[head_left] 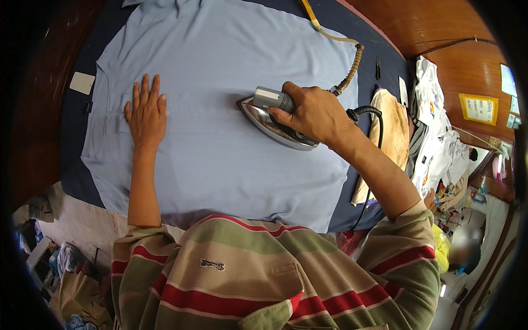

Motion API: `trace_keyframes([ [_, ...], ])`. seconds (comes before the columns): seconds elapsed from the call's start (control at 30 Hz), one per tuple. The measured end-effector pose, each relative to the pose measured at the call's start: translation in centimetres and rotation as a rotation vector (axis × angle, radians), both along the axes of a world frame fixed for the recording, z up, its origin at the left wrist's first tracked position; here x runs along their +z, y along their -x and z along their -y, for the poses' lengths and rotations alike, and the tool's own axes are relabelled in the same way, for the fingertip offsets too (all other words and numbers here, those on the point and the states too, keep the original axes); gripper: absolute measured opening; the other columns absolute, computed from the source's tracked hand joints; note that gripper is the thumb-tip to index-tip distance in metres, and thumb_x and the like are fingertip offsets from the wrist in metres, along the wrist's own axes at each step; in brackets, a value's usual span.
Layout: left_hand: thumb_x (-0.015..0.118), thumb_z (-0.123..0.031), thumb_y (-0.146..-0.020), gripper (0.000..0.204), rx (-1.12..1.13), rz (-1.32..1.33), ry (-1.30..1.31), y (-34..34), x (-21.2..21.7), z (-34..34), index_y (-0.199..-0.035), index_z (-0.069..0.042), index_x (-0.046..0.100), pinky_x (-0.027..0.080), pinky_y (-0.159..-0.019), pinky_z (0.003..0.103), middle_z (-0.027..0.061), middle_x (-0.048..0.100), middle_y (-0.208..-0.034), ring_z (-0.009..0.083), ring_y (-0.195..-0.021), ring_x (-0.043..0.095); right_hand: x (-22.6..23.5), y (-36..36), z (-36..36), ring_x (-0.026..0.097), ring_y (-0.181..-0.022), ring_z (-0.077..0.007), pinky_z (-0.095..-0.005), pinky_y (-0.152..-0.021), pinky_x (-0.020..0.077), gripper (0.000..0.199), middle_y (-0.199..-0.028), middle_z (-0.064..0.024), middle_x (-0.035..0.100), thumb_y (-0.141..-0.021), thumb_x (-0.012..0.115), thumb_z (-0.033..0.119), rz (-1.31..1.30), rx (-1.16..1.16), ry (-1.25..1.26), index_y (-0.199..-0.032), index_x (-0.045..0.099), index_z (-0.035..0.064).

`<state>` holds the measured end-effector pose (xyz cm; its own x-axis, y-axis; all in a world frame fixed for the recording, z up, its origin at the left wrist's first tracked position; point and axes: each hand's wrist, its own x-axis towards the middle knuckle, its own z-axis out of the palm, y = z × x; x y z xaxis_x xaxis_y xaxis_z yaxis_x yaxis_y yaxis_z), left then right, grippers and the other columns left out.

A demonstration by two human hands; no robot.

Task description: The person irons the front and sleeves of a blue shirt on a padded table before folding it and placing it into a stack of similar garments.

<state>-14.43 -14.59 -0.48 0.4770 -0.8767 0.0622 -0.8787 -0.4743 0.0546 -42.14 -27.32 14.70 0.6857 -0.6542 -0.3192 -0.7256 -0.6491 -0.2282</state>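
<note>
A light blue shirt lies spread over the dark-covered ironing table, its collar end toward the left. My left hand rests flat on the cloth near the neckline, fingers stretched out. In my right hand is the grey handle of an electric iron, its metal soleplate on the middle of the shirt and its tip pointing left. A brown coiled hose and a black cord run from the iron's rear.
A folded tan cloth lies at the table's right, beside piled white garments. Small black snips and a white card rest on the table. Bags and cloth lie on the floor at lower left. Another person is at far right.
</note>
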Motion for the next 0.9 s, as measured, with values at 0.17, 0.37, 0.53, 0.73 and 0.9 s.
trace_keyframes([
  [0.17,0.026,-0.038,-0.096,0.046,-0.021,-0.013,0.035,-0.1,-0.3,0.1,-0.140,-0.027,0.031,0.014,-0.107,0.050,0.0002,0.024,-0.148,0.0230,-0.137,0.018,-0.1,0.7,-0.1,0.062,-0.060,-0.0340,-0.0424,-0.057,0.0502,0.041,-0.063,-0.0164,0.061,-0.082,0.055,0.044,0.032,0.044,0.037,-0.086,0.055,0.0029],
  [0.37,0.030,-0.039,-0.095,0.046,-0.015,-0.063,0.063,-0.2,-0.3,0.2,-0.139,-0.025,0.034,0.013,-0.107,0.051,0.0005,0.026,-0.147,0.0234,-0.137,0.019,0.2,0.4,0.4,0.062,-0.064,-0.0336,-0.0415,-0.059,0.0504,0.041,-0.066,-0.0161,0.062,-0.081,0.056,0.043,0.022,0.013,-0.011,-0.090,0.055,0.0027],
  [0.53,0.030,-0.043,-0.094,0.047,-0.046,-0.269,0.254,-0.8,0.9,-0.5,-0.138,-0.026,0.035,0.010,-0.106,0.053,-0.0008,0.028,-0.146,0.0229,-0.136,0.020,0.1,1.1,-0.4,0.062,-0.066,-0.0350,-0.0420,-0.060,0.0503,0.039,-0.072,-0.0174,0.063,-0.079,0.060,0.037,0.153,0.119,-0.072,-0.095,0.052,0.0018],
  [0.73,0.020,-0.053,-0.094,0.051,-0.027,-0.078,0.198,-5.4,0.4,-1.9,-0.139,-0.031,0.032,0.010,-0.106,0.055,-0.0038,0.025,-0.147,0.0200,-0.137,0.019,-0.2,-2.2,-1.7,0.062,-0.071,-0.0367,-0.0421,-0.065,0.0497,0.037,-0.073,-0.0200,0.061,-0.072,0.064,0.019,0.085,0.083,-0.124,-0.100,0.050,0.0004],
  [0.9,0.016,-0.051,-0.094,0.052,0.025,0.044,-0.046,-8.9,-0.9,-3.1,-0.142,-0.032,0.022,0.011,-0.108,0.050,-0.0049,0.017,-0.150,0.0184,-0.138,0.012,-0.1,-3.1,0.0,0.062,-0.071,-0.0377,-0.0425,-0.066,0.0496,0.035,-0.074,-0.0212,0.062,-0.072,0.064,0.019,0.135,-0.031,-0.111,-0.098,0.050,0.0004],
])
